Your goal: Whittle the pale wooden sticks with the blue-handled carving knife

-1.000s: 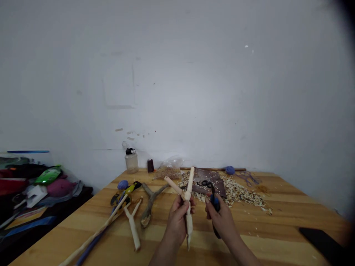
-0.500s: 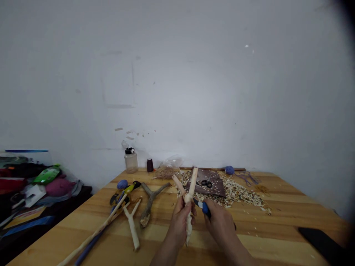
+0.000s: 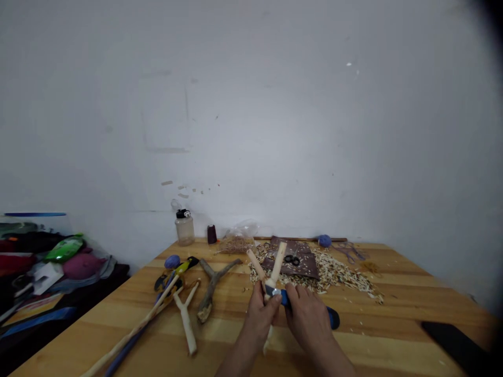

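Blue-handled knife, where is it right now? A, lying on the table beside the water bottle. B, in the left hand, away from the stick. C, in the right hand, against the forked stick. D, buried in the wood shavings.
C. The right hand grips the blue-handled knife, its metal end against the peeled forked stick held in the left hand.

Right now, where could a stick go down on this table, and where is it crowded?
Bare wood lies between the shavings and the black slab, and between the forked branch and left hand. Crowded: around the peeled sticks at left.
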`<state>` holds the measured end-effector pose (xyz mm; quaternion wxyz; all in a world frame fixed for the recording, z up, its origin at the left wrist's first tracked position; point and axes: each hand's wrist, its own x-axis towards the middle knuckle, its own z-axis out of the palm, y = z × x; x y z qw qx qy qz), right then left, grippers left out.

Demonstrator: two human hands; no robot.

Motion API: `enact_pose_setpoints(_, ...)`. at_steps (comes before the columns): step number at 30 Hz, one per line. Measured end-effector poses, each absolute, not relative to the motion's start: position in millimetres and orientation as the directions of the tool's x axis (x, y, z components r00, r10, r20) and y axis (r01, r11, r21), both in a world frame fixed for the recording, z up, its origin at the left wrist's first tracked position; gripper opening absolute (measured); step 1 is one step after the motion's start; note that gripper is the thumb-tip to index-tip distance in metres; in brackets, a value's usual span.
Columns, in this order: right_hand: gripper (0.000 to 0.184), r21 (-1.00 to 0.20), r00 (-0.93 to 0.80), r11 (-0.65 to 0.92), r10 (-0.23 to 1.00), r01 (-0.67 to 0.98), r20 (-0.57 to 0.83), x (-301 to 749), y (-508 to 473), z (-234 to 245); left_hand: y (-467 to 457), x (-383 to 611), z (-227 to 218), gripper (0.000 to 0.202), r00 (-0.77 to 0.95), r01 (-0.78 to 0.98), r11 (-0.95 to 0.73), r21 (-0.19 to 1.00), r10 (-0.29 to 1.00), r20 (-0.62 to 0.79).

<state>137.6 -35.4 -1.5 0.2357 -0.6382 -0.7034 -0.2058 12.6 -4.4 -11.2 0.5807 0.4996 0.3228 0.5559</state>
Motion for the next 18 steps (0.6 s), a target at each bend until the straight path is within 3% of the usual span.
enact_pose_setpoints(18, 0.017, 0.012, -0.082, 0.095, 0.789, 0.995, 0.608, 142.3, -34.3, -2.0, -7.9, 12.7, -6.4, 0.047, 0.153, -0.245, -0.149, 0.958, 0.97, 0.19)
